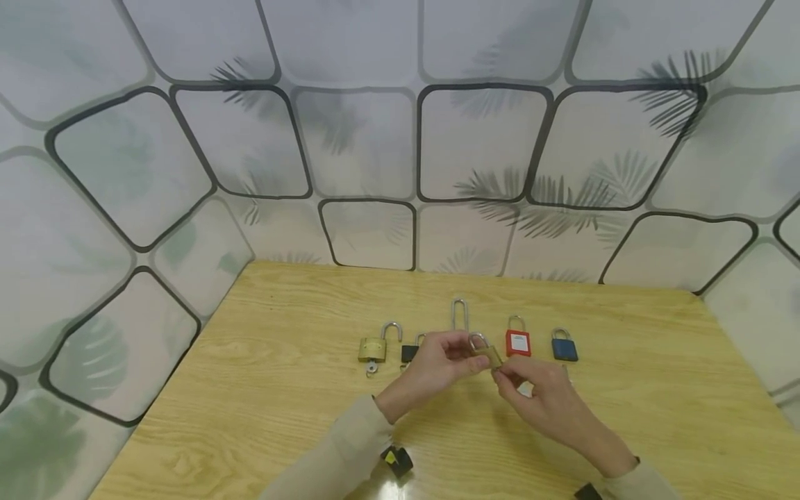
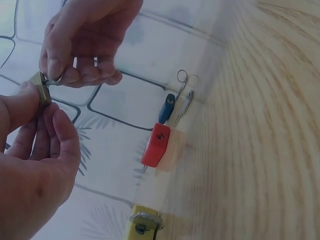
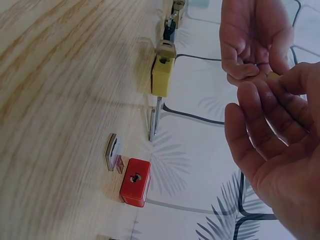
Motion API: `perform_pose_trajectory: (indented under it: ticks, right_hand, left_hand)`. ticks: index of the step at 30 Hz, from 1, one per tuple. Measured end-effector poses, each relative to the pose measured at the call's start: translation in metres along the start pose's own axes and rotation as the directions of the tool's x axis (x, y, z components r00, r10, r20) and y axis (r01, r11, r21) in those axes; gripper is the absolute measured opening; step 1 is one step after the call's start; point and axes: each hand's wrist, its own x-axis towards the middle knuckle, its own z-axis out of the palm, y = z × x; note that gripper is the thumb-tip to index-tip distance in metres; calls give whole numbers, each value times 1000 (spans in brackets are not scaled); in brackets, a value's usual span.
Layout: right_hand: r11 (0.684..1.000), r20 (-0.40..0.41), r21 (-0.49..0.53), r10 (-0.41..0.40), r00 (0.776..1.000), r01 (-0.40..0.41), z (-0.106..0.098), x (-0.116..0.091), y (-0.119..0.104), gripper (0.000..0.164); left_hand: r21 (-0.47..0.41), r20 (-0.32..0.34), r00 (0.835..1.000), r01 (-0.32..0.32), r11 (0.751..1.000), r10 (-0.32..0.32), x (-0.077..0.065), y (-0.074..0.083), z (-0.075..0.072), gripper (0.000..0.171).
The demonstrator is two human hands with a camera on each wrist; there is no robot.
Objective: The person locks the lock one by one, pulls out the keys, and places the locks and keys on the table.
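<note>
The fingers of the left hand grip a brass lock above the surface; those of the right hand pinch a key at its underside; beyond them, a red lock lies near a blue lock

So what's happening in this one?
A person's left hand holds a small brass padlock above the table, while the right hand pinches a key at its bottom end. How far in the key sits isn't clear. Other padlocks stand beyond, including an open brass one, a red one and a blue one.
</note>
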Motion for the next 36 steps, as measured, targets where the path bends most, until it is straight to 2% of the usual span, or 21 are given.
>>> perform_pose_trajectory:
  ticks: [7,12,14,19,25,30,36]
  right_hand:
    - [999,7,48,9,1000,-9,-1,0,-2,31]
    - [999,21,45,23,1000,-24,-2,0,-1,33]
    - [999,23,37,0,1000,-1,-2,0,-1,31]
    - [996,1,33,-83,997,83,-2,1,-1,30]
    - [996,-3,31,-79,997,79,-3,1,-2,30]
    - [998,10,14,-69,998,68,-4,1,-1,27]
    - [990,-26,33,-133,991,134,-1,0,3,27]
  left_hand:
    - [-73,8,998,61,995,-61,1,-1,0,17]
    - [-104,1,997,75,992,-75,1,-1,2,18]
    - [-103,-11,997,78,992,-79,2,-3,2,17]
    - [-99,-14,997,77,992,-79,1,-6,4,16]
    - [-110,-4,997,80,991,-81,1,-5,5,17]
    - [-91,-2,998,58,994,-59,0,-4,6,16]
    - [-77,-16,999,30,997,-31,0,-1,6,15]
